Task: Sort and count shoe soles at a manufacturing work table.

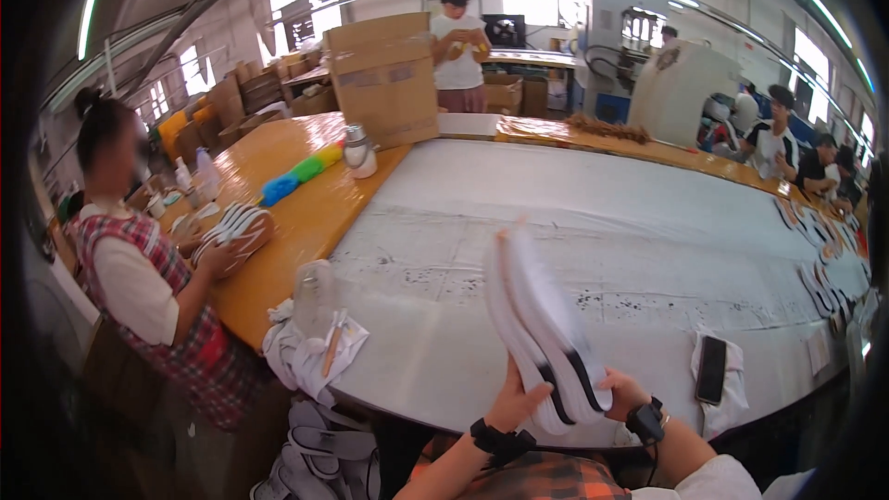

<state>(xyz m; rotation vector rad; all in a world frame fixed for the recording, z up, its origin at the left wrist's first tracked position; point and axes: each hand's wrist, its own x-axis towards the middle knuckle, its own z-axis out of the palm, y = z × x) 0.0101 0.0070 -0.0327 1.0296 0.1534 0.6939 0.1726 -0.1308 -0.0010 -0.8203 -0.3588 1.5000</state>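
A pair of white shoe soles (546, 338), each with a black band near its lower end, stands upright, pressed side by side, above the table's near edge. My left hand (517, 400) grips their lower left side, its thumb across the sidewall. On the lower right edge, the fingers of my right hand (626, 393) are closed on the same pair. The upper ends of the soles are blurred. Both wrists wear black bands. The grey-white tabletop (444, 250) lies beneath and beyond the soles.
Left of my hands are a white cloth (301, 356), a clear plastic container (315, 296) and a brush-like stick (333, 344). A black phone (711, 370) lies at right. Sandals (324, 444) are piled below. A co-worker (153, 259) at left holds striped footwear (236, 233). More pieces (820, 227) line the far right.
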